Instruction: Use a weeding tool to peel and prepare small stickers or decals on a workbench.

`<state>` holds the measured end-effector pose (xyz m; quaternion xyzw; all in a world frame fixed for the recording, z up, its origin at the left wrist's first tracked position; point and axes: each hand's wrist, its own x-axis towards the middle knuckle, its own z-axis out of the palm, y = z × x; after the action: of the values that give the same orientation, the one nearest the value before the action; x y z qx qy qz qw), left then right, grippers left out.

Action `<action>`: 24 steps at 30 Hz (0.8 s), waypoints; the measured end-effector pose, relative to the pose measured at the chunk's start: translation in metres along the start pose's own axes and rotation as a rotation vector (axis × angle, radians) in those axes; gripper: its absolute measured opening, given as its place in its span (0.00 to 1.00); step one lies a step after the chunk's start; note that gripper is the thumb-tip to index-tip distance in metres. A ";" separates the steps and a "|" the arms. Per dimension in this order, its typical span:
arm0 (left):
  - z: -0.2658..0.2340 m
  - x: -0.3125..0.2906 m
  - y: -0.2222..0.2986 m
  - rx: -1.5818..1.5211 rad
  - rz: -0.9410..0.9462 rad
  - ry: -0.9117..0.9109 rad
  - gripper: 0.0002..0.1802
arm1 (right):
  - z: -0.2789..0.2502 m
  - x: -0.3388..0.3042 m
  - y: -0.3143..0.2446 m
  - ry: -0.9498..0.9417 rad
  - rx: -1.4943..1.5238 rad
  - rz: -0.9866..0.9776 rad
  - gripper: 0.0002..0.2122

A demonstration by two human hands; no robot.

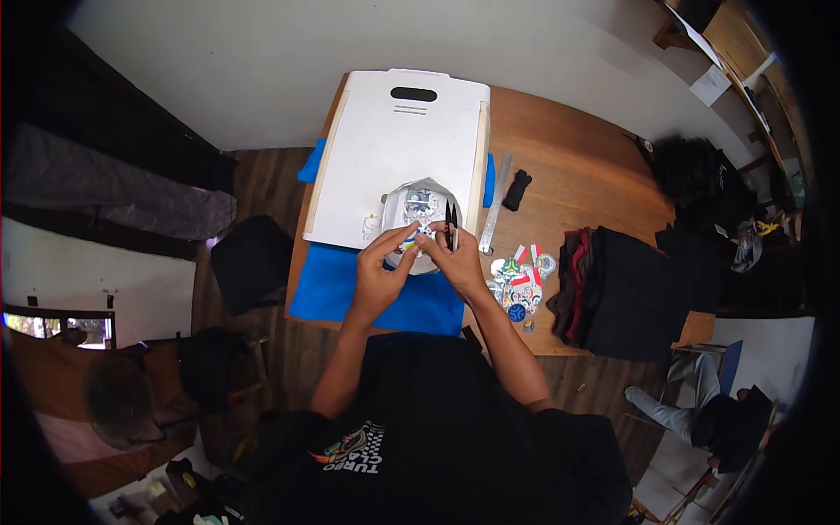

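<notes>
A small printed piece (423, 233), white with touches of colour and too small to make out fully, is pinched between the fingertips of the left hand (382, 269) and right hand (458, 264). A black, scissor-like tool (451, 224) sits in the right hand, its slim points directed away from the wearer. Beneath is an open, whitish, rounded container (392, 214) holding multicoloured printed pieces (422, 204).

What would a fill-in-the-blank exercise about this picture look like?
1. The sheet under the white board is ____.
2. The dark tool is in the person's ____ hand.
3. From the person's viewpoint, the stickers lie to the ____ of the clothes.

Missing words: blue; right; left.
</notes>
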<state>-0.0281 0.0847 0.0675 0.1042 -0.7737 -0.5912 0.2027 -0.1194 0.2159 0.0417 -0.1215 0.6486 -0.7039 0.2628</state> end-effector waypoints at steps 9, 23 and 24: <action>-0.002 0.002 -0.026 0.013 -0.066 0.028 0.24 | -0.008 0.013 0.021 0.011 -0.006 0.083 0.13; 0.009 0.005 -0.029 -0.418 -0.195 0.217 0.27 | 0.012 -0.006 0.030 -0.043 0.057 -0.015 0.13; 0.010 0.004 -0.028 -0.418 -0.195 0.216 0.27 | 0.013 -0.008 0.034 -0.032 -0.002 -0.051 0.13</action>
<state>-0.0381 0.0836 0.0389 0.1965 -0.5950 -0.7404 0.2433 -0.0986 0.2085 0.0116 -0.1496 0.6416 -0.7077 0.2552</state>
